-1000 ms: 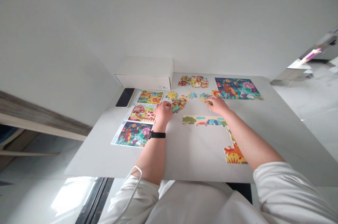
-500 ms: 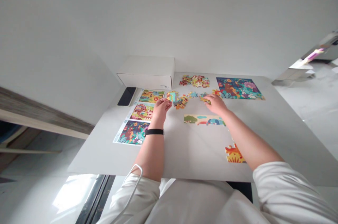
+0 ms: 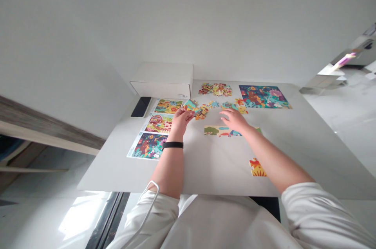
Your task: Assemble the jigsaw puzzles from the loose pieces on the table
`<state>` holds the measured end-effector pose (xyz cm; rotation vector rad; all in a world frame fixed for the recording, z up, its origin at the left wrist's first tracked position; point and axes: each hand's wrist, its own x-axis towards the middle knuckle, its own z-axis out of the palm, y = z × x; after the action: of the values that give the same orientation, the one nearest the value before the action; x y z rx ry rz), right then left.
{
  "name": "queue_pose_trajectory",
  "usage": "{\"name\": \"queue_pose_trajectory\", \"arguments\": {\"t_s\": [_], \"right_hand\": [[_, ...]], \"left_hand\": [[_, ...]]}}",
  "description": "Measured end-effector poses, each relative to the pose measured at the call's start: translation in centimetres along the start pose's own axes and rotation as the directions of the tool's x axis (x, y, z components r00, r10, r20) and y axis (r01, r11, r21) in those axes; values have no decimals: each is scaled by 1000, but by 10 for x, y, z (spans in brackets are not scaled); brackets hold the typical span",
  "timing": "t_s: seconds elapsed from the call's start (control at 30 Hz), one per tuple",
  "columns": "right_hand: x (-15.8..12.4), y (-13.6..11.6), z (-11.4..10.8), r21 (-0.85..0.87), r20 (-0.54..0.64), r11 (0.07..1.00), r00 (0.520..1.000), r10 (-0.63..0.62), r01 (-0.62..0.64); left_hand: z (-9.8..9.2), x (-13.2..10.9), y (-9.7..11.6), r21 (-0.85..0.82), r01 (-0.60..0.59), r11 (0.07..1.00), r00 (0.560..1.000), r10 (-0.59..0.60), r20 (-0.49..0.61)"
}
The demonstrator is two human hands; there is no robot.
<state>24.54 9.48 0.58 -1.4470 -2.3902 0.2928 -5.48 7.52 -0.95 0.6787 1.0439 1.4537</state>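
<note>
Phone [image 3: 141, 107] left of picture sheet [image 3: 158, 124], box [image 3: 161, 80] behind both; puzzle strip [image 3: 211, 130] before loose pieces [image 3: 202, 112]; all on table [image 3: 217, 163].

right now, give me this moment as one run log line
left hand: holds puzzle piece | right hand: open, near assembled strip

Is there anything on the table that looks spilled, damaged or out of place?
Nothing stands out. The small multicoloured jigsaw pieces lie scattered, but this looks ordinary beside the long cream puzzle strip with a green tree. I see no spill or damage.

There are two hands [image 3: 179, 121] [image 3: 235, 119], one sheet [image 3: 159, 124], one phone [image 3: 141, 107], one box [image 3: 161, 78].
</note>
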Motion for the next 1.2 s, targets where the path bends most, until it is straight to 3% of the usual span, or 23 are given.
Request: {"name": "queue_pose_trajectory", "arguments": {"t_s": [0.33, 0.57, 0.8, 0.97, 1.1, 1.17, 1.2], "right_hand": [[-40, -9, -16, 95, -56, 995, 998, 27, -22], [-72, -38, -17, 276, -80, 960, 995, 68, -43], [-72, -54, -1, 658, -120, 742, 956, 267, -124], [-78, -54, -1, 805, -86, 583, 950, 299, -111], [-91, -45, -5, 812, -74, 571, 949, 307, -122], [-99, -42, -8, 790, -47, 599, 959, 279, -135], [-103, -41, -9, 771, -13, 620, 968, 249, -149]], "left_hand": [[14, -7, -3, 52, -11, 999, 998, 8, 64], [31, -32, -15, 140, -92, 986, 975, 60, 216], [61, -64, -24, 197, -140, 970, 915, 51, 401], [74, -77, -27, 279, -153, 948, 836, -27, 548], [67, -92, -22, 450, -344, 824, 806, 12, 592], [57, -104, -16, 545, -519, 659, 787, 120, 605], [51, -112, -13, 566, -609, 555, 750, 172, 639]]}}
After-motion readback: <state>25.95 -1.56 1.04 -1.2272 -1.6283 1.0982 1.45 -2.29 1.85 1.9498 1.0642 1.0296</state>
